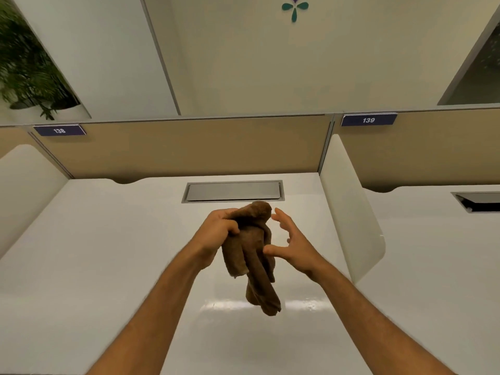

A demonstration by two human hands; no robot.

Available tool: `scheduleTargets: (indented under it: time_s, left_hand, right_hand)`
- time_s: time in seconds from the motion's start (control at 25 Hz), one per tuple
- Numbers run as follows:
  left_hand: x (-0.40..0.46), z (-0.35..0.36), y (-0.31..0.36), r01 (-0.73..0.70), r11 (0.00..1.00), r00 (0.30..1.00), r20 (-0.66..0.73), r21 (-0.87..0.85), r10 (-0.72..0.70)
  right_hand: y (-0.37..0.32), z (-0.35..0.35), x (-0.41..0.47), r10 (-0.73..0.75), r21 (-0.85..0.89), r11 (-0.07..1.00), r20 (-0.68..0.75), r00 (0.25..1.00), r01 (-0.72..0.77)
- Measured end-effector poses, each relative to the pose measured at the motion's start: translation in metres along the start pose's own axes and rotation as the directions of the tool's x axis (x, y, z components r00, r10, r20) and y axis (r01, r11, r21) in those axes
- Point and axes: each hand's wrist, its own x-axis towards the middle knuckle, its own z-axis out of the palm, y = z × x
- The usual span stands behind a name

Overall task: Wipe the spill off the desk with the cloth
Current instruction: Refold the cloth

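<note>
My left hand (220, 228) grips the bunched brown cloth (253, 255) aloft over the desk (108, 266) middle, right hand (293, 243) spread loose beside it — I judge the dangling tail could smear the wet sheen (300, 304) near the front edge — placards read 138 (59, 130) and 139 (368, 120).

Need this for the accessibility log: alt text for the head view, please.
A person's left hand grips a bunched brown cloth held above a white desk, while the right hand is spread open beside it, thumb touching it. Behind are a closed metal cable hatch and a tan partition labelled 138.
</note>
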Motion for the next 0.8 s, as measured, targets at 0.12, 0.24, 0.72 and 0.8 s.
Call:
scheduleTargets:
  time_s: [0.12,0.24,0.72,0.8]
  left_hand:
    - [-0.002,-0.016,0.01,-0.056,0.992,0.987,0.156,0.114,0.038]
    - [-0.001,-0.034,0.015,-0.074,0.989,0.971,0.237,0.13,0.041]
    - [0.013,-0.028,-0.1,0.179,0.886,0.981,0.147,-0.427,-0.127]
    - [0.006,0.001,-0.109,0.228,0.846,0.969,0.201,-0.482,-0.147]
  right_hand:
    - [-0.021,0.003,0.011,-0.015,0.075,0.997,0.207,0.978,0.0]
    - [-0.033,0.004,0.02,0.027,0.075,0.996,0.331,0.943,-0.055]
    - [-0.095,0.004,0.013,-0.07,0.422,0.907,0.119,0.99,0.014]
    - [-0.096,-0.005,0.012,-0.058,0.513,0.858,0.116,0.992,-0.01]
